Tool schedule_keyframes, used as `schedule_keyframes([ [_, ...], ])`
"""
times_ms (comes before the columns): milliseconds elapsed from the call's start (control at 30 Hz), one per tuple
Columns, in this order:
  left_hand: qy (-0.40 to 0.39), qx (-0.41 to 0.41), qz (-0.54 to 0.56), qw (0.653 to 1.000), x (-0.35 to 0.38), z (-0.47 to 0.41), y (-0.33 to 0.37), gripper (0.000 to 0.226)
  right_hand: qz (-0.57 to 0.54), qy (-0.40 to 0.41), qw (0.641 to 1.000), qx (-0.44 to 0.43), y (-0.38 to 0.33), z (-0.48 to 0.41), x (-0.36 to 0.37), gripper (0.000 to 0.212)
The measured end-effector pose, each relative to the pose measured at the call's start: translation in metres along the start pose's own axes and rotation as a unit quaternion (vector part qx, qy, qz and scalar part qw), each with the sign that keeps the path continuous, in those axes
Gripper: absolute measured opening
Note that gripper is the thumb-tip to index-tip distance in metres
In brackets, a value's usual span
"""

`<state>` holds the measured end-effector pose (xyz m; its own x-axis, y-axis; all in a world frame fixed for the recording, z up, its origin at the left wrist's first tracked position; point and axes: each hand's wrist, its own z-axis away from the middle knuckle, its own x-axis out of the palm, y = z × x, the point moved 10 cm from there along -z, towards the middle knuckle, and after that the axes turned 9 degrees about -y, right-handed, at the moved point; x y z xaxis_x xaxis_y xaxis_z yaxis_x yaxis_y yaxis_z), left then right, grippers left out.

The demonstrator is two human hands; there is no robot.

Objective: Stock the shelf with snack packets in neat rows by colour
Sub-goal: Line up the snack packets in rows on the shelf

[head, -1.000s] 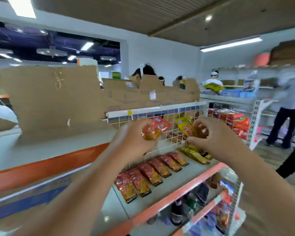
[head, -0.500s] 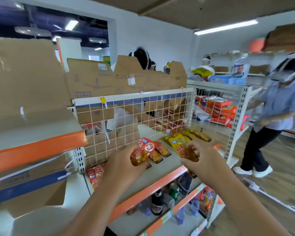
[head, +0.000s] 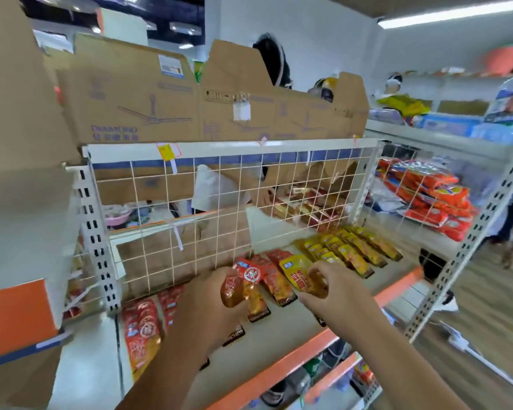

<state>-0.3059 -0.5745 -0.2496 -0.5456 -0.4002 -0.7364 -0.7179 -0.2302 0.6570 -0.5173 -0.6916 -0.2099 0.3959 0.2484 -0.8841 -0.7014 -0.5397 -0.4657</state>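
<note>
My left hand (head: pixel 211 303) grips a red snack packet (head: pixel 243 284) just above the shelf (head: pixel 293 329). Beside it, my right hand (head: pixel 329 287) pinches a yellow snack packet (head: pixel 295 272). Under my hands a row of red packets (head: pixel 142 329) runs along the shelf from the left. A row of yellow packets (head: pixel 356 247) lies at the right end. My forearms hide part of the red row.
A white wire grid (head: pixel 219 196) backs the shelf, with cardboard sheets (head: pixel 148 99) above it. An orange strip edges the shelf front (head: pixel 285 368); bottles stand on the shelf below. A second rack (head: pixel 444 196) with orange packets stands at the right. People stand behind.
The view has tilted down and moved closer to the shelf. Both hands have lowered with their packets toward the rows on the shelf.
</note>
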Motion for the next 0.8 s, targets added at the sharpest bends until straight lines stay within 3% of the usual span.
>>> schedule_keyframes([
  [100,0.009,-0.016,0.006,1.0,0.008,-0.015,-0.014,0.068,0.0,-0.015,1.0,-0.015,-0.002,-0.034,0.014,0.05],
  [267,0.04,-0.063,0.01,0.997,0.022,-0.025,-0.051,0.068,-0.028,-0.052,0.996,-0.068,-0.004,-0.085,0.045,0.038],
  [367,0.084,-0.109,-0.02,0.99,0.032,-0.026,-0.065,0.07,-0.036,-0.084,0.991,-0.102,-0.002,-0.118,0.067,0.046],
  [600,0.18,-0.248,-0.062,0.95,0.072,-0.004,-0.076,0.064,-0.034,-0.192,0.955,-0.225,-0.013,-0.178,0.11,0.037],
  [800,0.229,-0.315,-0.123,0.913,0.11,0.017,-0.079,0.059,-0.028,-0.206,0.938,-0.278,-0.015,-0.199,0.134,0.032],
])
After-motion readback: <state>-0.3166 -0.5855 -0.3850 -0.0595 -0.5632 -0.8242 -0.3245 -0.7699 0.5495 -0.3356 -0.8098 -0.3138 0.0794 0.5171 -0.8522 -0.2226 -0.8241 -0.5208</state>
